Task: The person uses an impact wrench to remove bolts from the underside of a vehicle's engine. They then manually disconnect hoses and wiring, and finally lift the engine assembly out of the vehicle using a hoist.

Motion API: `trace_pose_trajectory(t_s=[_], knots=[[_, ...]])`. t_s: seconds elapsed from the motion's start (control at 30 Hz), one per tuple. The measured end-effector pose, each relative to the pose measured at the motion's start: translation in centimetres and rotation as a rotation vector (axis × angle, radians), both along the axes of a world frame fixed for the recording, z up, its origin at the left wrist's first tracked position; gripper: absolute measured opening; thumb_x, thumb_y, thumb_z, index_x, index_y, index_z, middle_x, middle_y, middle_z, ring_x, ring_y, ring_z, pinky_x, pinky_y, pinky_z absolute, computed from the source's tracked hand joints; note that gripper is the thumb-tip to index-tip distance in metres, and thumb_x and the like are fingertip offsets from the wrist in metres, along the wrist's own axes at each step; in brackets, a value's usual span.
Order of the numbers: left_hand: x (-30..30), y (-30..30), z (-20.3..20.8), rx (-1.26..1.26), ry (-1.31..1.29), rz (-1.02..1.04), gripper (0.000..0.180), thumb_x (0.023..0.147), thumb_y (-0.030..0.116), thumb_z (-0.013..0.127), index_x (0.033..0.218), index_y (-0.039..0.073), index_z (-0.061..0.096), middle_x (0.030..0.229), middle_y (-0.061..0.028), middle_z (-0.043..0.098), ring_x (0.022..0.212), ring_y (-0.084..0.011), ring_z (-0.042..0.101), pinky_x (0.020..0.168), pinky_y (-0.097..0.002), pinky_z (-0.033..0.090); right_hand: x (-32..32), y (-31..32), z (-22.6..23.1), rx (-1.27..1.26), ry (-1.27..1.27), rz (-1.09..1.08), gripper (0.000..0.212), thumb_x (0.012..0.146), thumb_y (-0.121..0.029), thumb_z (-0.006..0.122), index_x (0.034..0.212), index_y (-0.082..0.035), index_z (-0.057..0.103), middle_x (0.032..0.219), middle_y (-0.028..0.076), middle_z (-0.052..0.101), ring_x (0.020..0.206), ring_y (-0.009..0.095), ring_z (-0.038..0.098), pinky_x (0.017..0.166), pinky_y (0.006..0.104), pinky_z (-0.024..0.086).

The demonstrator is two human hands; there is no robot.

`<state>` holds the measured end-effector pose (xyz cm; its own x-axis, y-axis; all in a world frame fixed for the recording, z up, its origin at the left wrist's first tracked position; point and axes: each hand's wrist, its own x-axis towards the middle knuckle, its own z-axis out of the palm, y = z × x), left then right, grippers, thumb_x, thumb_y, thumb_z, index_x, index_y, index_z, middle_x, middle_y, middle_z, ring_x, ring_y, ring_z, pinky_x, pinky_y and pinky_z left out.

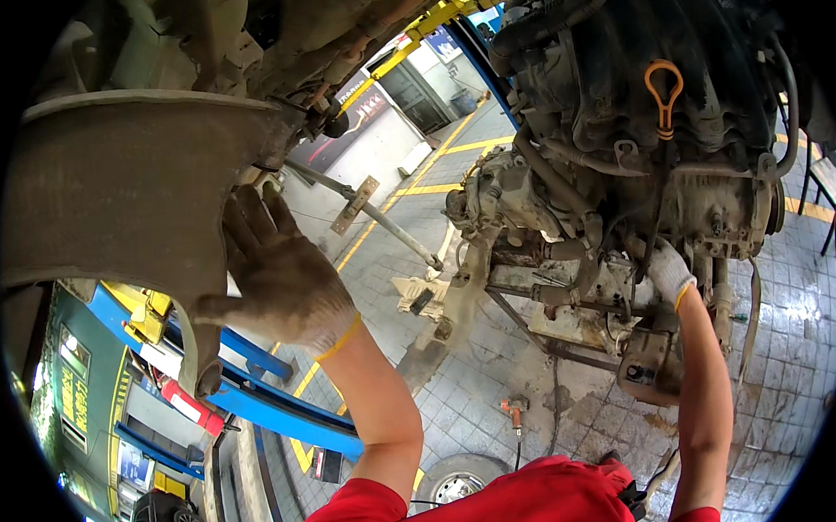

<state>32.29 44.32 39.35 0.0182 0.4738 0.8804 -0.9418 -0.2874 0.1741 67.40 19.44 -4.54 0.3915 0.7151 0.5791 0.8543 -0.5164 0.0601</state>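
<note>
My left hand (285,286), in a dirty white work glove, is raised with its fingers spread. It lies at the edge of a large dusty brown panel (125,184) on the raised vehicle and appears to rest against it. On the right stands an engine (606,98) with a black top cover and an orange looped dipstick handle (663,91). My right hand (669,269), gloved too, reaches into the engine's lower side beneath the dipstick tube. Its fingertips are hidden among hoses and metal parts, so what they touch does not show.
A metal stand frame (568,352) carries the engine. On the tiled floor are an orange power tool (514,410) with a cord and a wheel (460,480). Blue lift arms (285,415) and a red cylinder (191,407) stand at the left. A metal bar (365,208) slants between vehicle and engine.
</note>
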Motion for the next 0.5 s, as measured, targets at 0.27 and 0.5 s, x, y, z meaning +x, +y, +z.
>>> trace_pose_trajectory(t_s=[0.27, 0.5], knots=[[-1.9, 1.5, 1.3, 0.092, -0.035, 0.172, 0.106, 0.097, 0.083, 0.038, 0.164, 0.003, 0.024, 0.168, -0.024, 0.03, 0.158, -0.0386, 0.026, 0.133, -0.0525, 0.016, -0.6, 2.3, -0.7, 0.03, 0.106, -0.223, 0.061, 0.094, -0.008, 0.052, 0.155, -0.003, 0.047, 0.128, 0.017, 0.072, 0.122, 0.028, 0.066, 0.116, 0.0391, 0.043], [-5.9, 1.9, 1.4, 0.092, -0.094, 0.212, 0.1, 0.098, 0.075, 0.048, 0.161, -0.001, 0.029, 0.164, -0.0227, 0.036, 0.153, -0.0393, 0.034, 0.131, -0.052, 0.026, -4.2, 3.2, 1.6, 0.168, 0.233, -0.237, 0.055, 0.094, -0.007, 0.049, 0.149, -0.007, 0.057, 0.14, 0.013, 0.068, 0.129, 0.027, 0.062, 0.119, 0.0391, 0.04]])
